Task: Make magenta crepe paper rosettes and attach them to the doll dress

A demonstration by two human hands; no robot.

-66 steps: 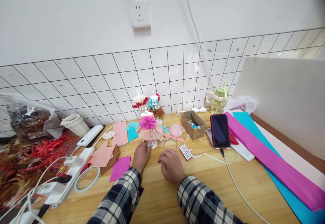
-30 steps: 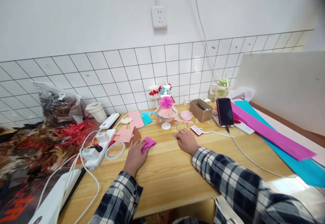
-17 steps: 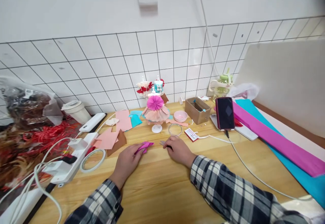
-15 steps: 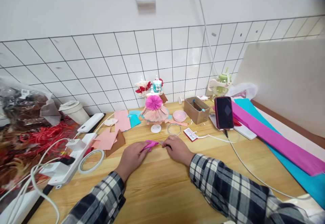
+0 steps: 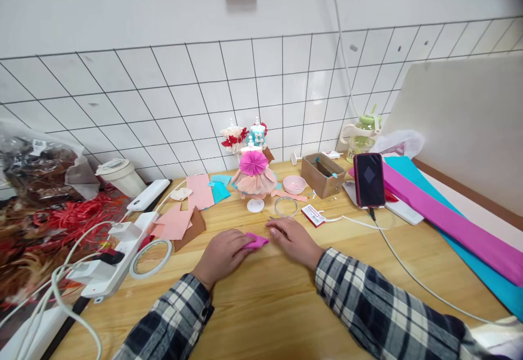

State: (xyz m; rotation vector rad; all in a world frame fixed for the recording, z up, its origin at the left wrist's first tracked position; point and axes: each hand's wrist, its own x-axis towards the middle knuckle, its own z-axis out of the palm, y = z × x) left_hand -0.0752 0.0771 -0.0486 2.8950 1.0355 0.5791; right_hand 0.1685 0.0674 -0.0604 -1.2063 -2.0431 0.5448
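Observation:
A small folded magenta paper piece (image 5: 256, 241) is pinched in the fingers of my left hand (image 5: 224, 254), low over the wooden table. Just right of it, my right hand (image 5: 295, 241) is closed with its fingertips near the table; a thin tip shows beyond them, but most of whatever it holds is hidden. Behind my hands stands a small dress form (image 5: 254, 180) with a peach skirt and a magenta pleated fan on its chest. A clear ring (image 5: 286, 206) lies behind my right hand.
A power strip (image 5: 118, 262) with cables and a white tape roll (image 5: 151, 258) are at left. Farther back are a pink bowl (image 5: 294, 184) and cardboard box (image 5: 323, 175). A phone (image 5: 369, 180) stands at right beside long paper strips (image 5: 449, 218).
The magenta paper now lies flatter and points right from my left hand. My right hand has drawn slightly away from it. The whole view has shifted a little.

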